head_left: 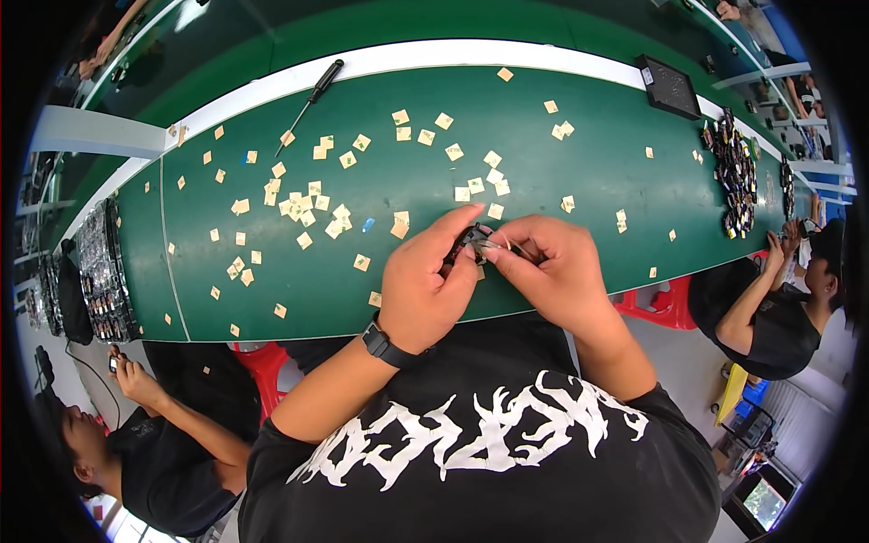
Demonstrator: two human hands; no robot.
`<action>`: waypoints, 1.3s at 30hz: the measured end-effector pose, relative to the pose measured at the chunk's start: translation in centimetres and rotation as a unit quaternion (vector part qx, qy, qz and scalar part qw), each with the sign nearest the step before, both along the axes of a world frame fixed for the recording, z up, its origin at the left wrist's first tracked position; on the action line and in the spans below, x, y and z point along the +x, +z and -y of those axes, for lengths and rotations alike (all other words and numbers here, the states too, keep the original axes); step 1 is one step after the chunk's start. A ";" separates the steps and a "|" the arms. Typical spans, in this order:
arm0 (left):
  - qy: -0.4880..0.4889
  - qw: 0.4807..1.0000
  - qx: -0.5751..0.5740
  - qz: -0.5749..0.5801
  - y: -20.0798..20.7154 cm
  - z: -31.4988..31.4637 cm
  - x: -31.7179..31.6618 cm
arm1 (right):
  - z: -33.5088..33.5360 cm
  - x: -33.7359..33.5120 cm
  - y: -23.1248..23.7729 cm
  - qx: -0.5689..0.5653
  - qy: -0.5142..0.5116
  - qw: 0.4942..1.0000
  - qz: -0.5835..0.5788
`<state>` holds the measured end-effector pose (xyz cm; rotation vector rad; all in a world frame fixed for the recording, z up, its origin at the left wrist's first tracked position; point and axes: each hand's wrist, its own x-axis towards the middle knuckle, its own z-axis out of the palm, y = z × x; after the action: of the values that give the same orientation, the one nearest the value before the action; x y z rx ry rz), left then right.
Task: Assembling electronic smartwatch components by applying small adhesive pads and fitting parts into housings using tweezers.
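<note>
Close to the table's near edge, both my hands meet around a small black device, partly hidden by my fingers. My left hand is closed on it, with the thumb along its near side; a black watch is on that wrist. From the right, my right hand pinches at the device with thumb and forefinger. A thin pale or silvery piece shows at those fingertips, too small to name. Small cream paper squares lie just beyond my hands on the green tabletop.
Many more paper squares are scattered leftward. A black-handled screwdriver lies at the back left, a black tray at the back right. Dark small parts are heaped far right, rows of black items far left. Co-workers sit on both sides.
</note>
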<state>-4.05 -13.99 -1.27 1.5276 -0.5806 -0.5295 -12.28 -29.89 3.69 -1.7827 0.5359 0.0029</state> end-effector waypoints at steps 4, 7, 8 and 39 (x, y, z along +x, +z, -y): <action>-0.011 0.999 0.019 0.027 0.6 -0.1 0.2 | 0.2 0.3 -0.7 -0.085 0.026 0.993 0.084; -0.031 0.998 0.038 0.040 0.1 -0.4 0.4 | 0.4 0.2 -1.5 -0.049 0.013 0.995 0.085; -0.027 0.999 0.025 0.009 -0.1 -0.5 0.2 | 0.4 0.2 -1.9 -0.013 0.002 0.997 0.081; -0.071 0.982 -0.082 -0.157 0.6 -1.2 0.3 | 0.8 2.3 -1.8 0.122 -0.031 0.992 -0.022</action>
<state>-3.78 -12.79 -0.65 1.2206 -0.4775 -0.7961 -10.00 -30.70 1.87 -1.5292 0.5972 0.0623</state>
